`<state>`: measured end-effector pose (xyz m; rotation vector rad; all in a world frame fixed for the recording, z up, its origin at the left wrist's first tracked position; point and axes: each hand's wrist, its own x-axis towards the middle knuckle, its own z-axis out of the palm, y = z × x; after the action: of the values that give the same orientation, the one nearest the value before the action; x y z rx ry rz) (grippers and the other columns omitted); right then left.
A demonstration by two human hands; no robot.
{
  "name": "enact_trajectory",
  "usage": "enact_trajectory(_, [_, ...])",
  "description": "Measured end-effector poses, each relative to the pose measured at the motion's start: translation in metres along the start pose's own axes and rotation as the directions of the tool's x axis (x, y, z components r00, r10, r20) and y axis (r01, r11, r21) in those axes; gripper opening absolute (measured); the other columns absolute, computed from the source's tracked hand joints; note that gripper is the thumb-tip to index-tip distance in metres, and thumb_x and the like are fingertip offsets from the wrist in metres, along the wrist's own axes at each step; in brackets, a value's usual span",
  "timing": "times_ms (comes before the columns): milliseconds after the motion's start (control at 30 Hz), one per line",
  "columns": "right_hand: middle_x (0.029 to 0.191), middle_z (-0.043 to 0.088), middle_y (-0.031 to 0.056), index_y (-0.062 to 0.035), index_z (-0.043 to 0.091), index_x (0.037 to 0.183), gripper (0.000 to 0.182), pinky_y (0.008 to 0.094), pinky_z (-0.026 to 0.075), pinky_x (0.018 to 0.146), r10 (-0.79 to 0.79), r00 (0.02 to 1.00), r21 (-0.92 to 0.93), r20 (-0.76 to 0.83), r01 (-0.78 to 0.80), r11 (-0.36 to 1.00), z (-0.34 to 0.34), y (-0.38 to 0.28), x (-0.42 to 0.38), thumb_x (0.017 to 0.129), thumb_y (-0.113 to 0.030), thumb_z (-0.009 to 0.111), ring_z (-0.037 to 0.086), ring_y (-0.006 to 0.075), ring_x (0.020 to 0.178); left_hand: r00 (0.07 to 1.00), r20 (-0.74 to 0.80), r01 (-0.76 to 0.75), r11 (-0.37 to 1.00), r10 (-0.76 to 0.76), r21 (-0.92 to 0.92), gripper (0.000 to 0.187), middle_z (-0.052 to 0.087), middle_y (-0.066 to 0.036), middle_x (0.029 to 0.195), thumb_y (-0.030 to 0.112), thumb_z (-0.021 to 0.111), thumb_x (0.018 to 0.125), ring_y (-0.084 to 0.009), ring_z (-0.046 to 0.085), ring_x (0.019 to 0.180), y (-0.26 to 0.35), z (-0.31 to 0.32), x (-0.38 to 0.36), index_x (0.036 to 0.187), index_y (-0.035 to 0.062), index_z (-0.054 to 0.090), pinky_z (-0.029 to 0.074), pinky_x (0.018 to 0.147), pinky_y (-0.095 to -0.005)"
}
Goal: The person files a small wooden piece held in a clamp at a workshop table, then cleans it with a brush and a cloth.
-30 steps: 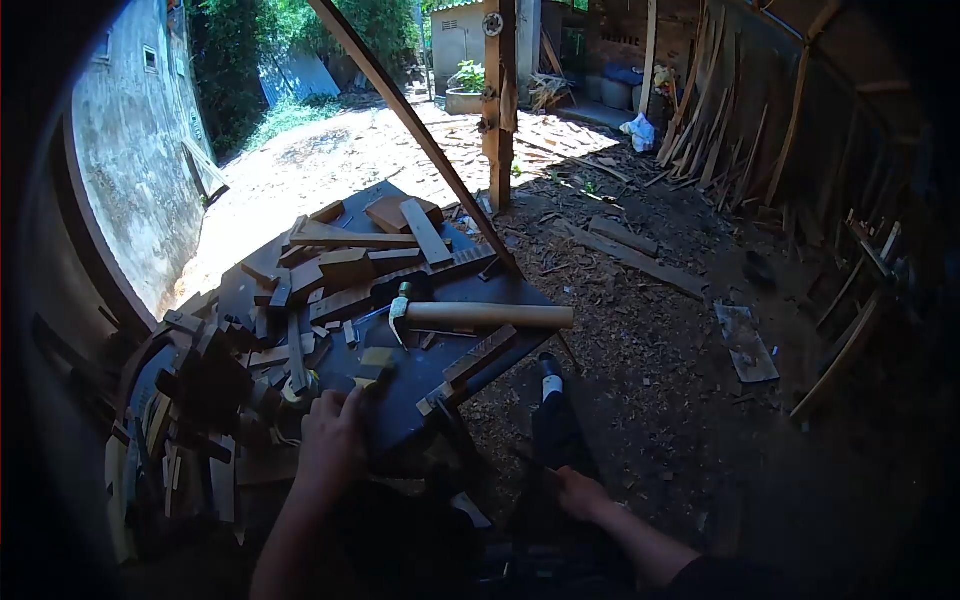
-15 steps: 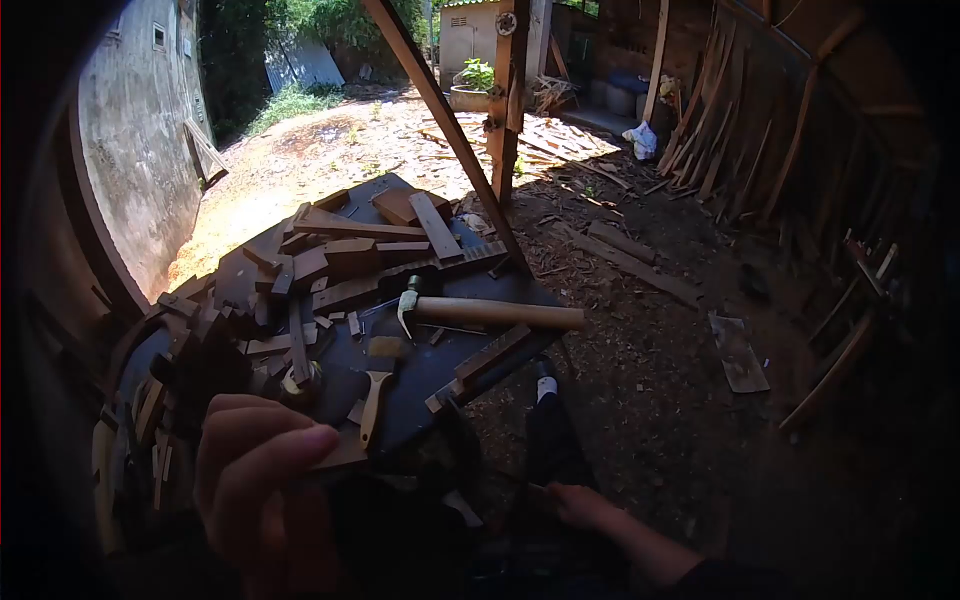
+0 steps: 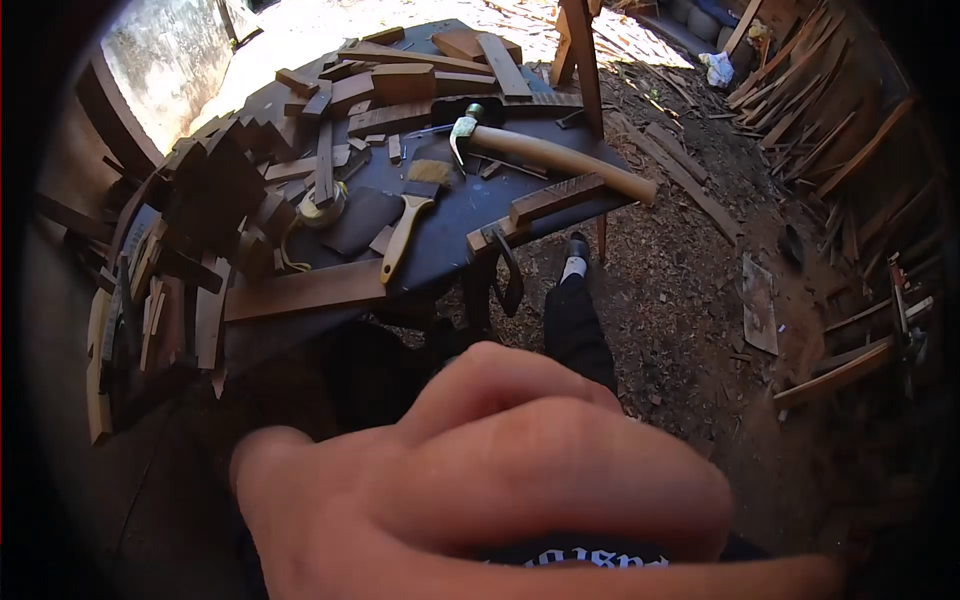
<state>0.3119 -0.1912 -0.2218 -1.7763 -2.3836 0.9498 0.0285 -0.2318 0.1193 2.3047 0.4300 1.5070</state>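
My left hand (image 3: 480, 480) fills the bottom of the view, very close to the camera. Its upper fingers are bent, and a lower digit stretches right, apart from them. Dark cloth with white lettering (image 3: 600, 557) shows through that gap, and I see nothing held. My right hand is out of sight. Beyond the hand, a claw hammer (image 3: 550, 155) with a wooden handle lies on the dark tabletop (image 3: 330, 245). Left of it rests a flat paintbrush (image 3: 405, 235). A tape measure (image 3: 322, 207) sits further left, among wood offcuts.
Wood blocks (image 3: 403, 82) are piled across the table's far side and left edge. A clamp (image 3: 508, 275) hangs at the near edge by a wooden strip (image 3: 555, 198). Long boards (image 3: 690, 185) lie on the chip-strewn ground, and slats (image 3: 790, 75) lean at right.
My view has tilted down, so the table appears higher. My left hand has moved from lower left to bottom centre, and its fingers have spread. My right hand is no longer visible.
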Motion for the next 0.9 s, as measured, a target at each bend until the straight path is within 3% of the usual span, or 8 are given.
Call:
enact_trajectory(100, [0.108, 0.07, 0.0243, -0.0063, 0.061, 0.121, 0.023, 0.0513, 0.054, 0.086, -0.075, 0.967, 0.201, -0.243, 0.126, 0.972, -0.006, 0.007, -0.01, 0.1, -0.015, 0.054, 0.067, 0.0452, 0.104, 1.0, -0.011, -0.012, 1.0, 0.012, 0.014, 0.023, 0.069, -0.012, 0.105, 0.014, 0.069, 0.091, -0.0211, 0.063, 0.085, -0.009, -0.003, -0.003, 0.113, 0.0069, 0.07, 0.05, 0.071, -0.032])
enact_trajectory(200, [0.103, 0.07, 0.0256, -0.0032, 0.059, 0.121, 0.022, 0.0471, 0.056, 0.082, -0.13, 0.892, 0.271, -0.433, 0.266, 0.925, -0.063, -0.037, -0.029, 0.1, -0.007, 0.053, 0.069, 0.0457, 0.1, 0.999, -0.052, 0.018, 0.995, -0.013, 0.096, 0.021, 0.07, -0.011, 0.105, 0.011, 0.068, 0.092, -0.02, 0.064, 0.085, -0.03, -0.019, -0.005, 0.111, 0.005, 0.072, 0.05, 0.071, -0.0316])
enact_trajectory(267, [0.099, 0.071, 0.026, -0.0028, 0.057, 0.124, 0.024, 0.046, 0.057, 0.078, -0.154, 0.845, 0.277, -0.511, 0.332, 0.902, -0.088, -0.051, -0.029, 0.101, -0.008, 0.052, 0.07, 0.0462, 0.094, 0.989, -0.082, 0.14, 0.969, -0.125, 0.202, 0.019, 0.071, -0.01, 0.105, 0.009, 0.067, 0.093, -0.0193, 0.065, 0.085, -0.057, -0.032, -0.009, 0.11, 0.0037, 0.073, 0.049, 0.071, -0.0314])
enact_trajectory(367, [0.092, 0.072, 0.0264, -0.0039, 0.053, 0.129, 0.028, 0.0467, 0.057, 0.069, -0.085, 0.906, 0.418, -0.415, 0.273, 0.867, -0.129, -0.092, -0.024, 0.103, -0.012, 0.052, 0.071, 0.0467, 0.083, 0.916, -0.019, 0.375, 0.836, -0.402, 0.4, 0.018, 0.073, -0.009, 0.101, 0.01, 0.068, 0.093, -0.0174, 0.066, 0.085, -0.124, -0.048, -0.026, 0.108, 0.0022, 0.075, 0.05, 0.071, -0.0315])
enact_trajectory(500, [0.086, 0.071, 0.0252, -0.0044, 0.051, 0.131, 0.031, 0.0496, 0.056, 0.063, -0.321, 0.791, 0.12, -0.521, 0.44, 0.89, -0.123, -0.118, -0.002, 0.102, -0.014, 0.054, 0.071, 0.0451, 0.075, 0.654, 0.258, 0.525, 0.672, -0.711, 0.522, 0.021, 0.075, -0.01, 0.091, 0.019, 0.076, 0.091, -0.0198, 0.069, 0.082, -0.183, -0.06, -0.036, 0.104, 0.0029, 0.077, 0.053, 0.074, -0.0341])
enact_trajectory(733, [0.076, 0.069, 0.019, 0.0002, 0.054, 0.122, 0.031, 0.048, 0.054, 0.052, -0.351, 0.816, -0.114, -0.459, 0.338, 0.934, -0.11, -0.135, 0.016, 0.095, -0.013, 0.061, 0.07, 0.0377, 0.063, 0.419, 0.543, 0.483, 0.685, -0.727, 0.545, 0.03, 0.077, -0.01, 0.089, 0.026, 0.084, 0.084, -0.0197, 0.071, 0.083, -0.236, -0.064, -0.025, 0.101, 0.0021, 0.078, 0.055, 0.075, -0.0343])
enact_trajectory(833, [0.072, 0.068, 0.0158, 0.0, 0.054, 0.123, 0.033, 0.0456, 0.054, 0.051, -0.311, 0.853, -0.162, -0.419, 0.267, 0.95, -0.109, -0.142, 0.02, 0.093, -0.011, 0.062, 0.07, 0.0345, 0.06, 0.206, 0.575, 0.634, 0.555, -0.792, 0.538, 0.028, 0.078, -0.007, 0.086, 0.021, 0.086, 0.082, -0.0162, 0.072, 0.08, -0.249, -0.061, -0.013, 0.099, 0.0011, 0.078, 0.055, 0.073, -0.032])
enact_trajectory(900, [0.07, 0.067, 0.0142, 0.0004, 0.053, 0.124, 0.036, 0.0439, 0.054, 0.05, -0.3, 0.859, -0.184, -0.416, 0.243, 0.952, -0.107, -0.145, 0.019, 0.091, -0.011, 0.063, 0.07, 0.0327, 0.06, 0.204, 0.605, 0.68, 0.555, -0.77, 0.478, 0.025, 0.078, -0.005, 0.085, 0.017, 0.088, 0.08, -0.0135, 0.072, 0.079, -0.259, -0.061, -0.015, 0.096, 0.0007, 0.078, 0.055, 0.072, -0.0295])
